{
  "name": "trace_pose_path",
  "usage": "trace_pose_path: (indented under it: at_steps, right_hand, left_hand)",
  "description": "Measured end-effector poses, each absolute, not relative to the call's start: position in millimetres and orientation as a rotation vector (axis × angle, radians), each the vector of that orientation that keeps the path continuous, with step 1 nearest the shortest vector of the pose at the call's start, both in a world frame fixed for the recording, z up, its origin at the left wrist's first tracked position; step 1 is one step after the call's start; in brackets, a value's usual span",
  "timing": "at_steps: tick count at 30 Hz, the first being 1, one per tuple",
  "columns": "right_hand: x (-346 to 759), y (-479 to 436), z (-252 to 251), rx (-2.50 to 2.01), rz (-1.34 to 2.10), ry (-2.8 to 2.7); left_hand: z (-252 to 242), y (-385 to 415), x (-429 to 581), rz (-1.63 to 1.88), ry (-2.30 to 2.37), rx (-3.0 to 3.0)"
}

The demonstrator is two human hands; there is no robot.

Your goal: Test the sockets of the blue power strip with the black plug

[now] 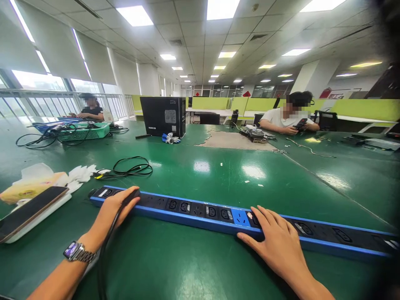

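Observation:
A long blue and black power strip (187, 212) lies across the green table, its sockets facing up. Near its left end, my left hand (117, 208) is closed around a black plug (135, 194) at the sockets. From there a black cable (104, 258) runs down past my wrist toward the lower edge. Whether the plug's pins sit in a socket is hidden by my fingers. Further right, my right hand (278, 235) grips the strip from above, thumb on the near side and fingers over the top, beside a blue socket block (241, 217).
A phone (34, 208) and tissues (78, 175) lie at left. Behind the strip is a coiled black cable (133, 167). Further back stand a green basket (103, 130) of cables and a black computer case (162, 116). One person (281, 118) sits across at right, another (92, 110) at far left.

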State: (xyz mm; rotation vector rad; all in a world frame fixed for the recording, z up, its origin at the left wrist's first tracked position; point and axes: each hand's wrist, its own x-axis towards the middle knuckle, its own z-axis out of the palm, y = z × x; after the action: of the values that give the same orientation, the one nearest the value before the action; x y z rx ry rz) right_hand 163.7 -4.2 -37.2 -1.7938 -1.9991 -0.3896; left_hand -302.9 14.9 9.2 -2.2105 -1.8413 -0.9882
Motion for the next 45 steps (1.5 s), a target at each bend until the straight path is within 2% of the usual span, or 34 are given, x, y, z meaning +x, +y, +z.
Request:
trace_pose_path:
  at_steps: [6,11,15,19,23,26,31,36,41,45]
  right_hand:
    - [119.2,-10.7,-13.7,-1.591,-0.221,-1.994]
    - [-16.2,-3.7,23.1,-1.234,0.121,-2.209]
    - [-124.7,22.5,27.8,-1.203,0.192,-2.276]
    - [-166.0,38.4,29.1,-1.132,0.169,-2.293]
    - [-130.0,37.3,57.5,-1.051,0.089,-2.014]
    - [-48.1,32.7,66.4,-0.896,0.038,-1.860]
    - [114.1,15.4,19.4,-1.182,0.147,-1.749]
    - [155.4,3.5,0.8,-1.207,0.212,-1.999]
    - [149.1,4.4,8.8,-1.232,0.204,-2.119]
    - [161.0,-1.1,-4.9,-1.394,-0.028,-2.138]
  left_hand:
    - [-11.7,15.8,-316.8,-0.730,-1.768,-2.222]
    - [-29.9,10.4,-323.4,-0.523,-1.832,-1.989]
    - [-32.5,9.6,-324.5,-0.465,-1.849,-1.993]
    - [-29.6,9.5,-325.5,-0.450,-1.878,-2.000]
    - [-25.4,7.8,-323.9,-0.453,-1.863,-2.050]
    - [-22.1,7.3,-321.9,-0.433,-1.885,-2.064]
    - [-21.6,9.3,-323.4,-0.436,-1.932,-2.079]
    - [-16.5,7.5,-314.8,-0.610,-1.917,-2.072]
    - [8.8,1.2,-227.5,-0.978,-1.599,-2.315]
    - [16.5,4.8,-109.2,-1.075,-1.352,-2.719]
